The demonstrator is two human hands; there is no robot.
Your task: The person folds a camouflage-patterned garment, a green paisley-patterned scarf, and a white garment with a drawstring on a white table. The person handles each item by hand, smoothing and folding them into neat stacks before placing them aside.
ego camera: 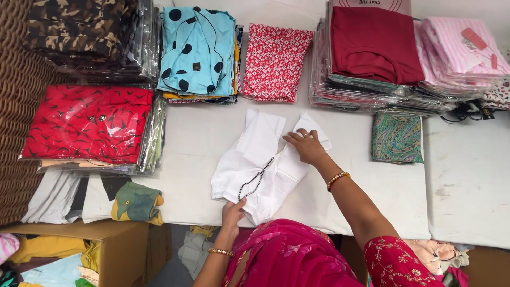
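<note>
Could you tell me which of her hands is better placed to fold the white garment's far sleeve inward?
Probably the right hand: it rests on the white garment beside that sleeve, while the left hand pinches the near hem.

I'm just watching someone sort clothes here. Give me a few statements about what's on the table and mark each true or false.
1. Both hands touch the white garment. True: the left hand is at its near edge, the right hand presses its far part.
2. The white garment has a red trim. False: its trim is a dark beaded line down the middle.
3. The blue garment with dark polka dots lies on a stack at the table's far side. True.
4. The maroon folded top is inside the cardboard box. False: it tops a stack of bagged clothes on the table.
5. The right wrist is bare. False: it wears a bangle.
</note>
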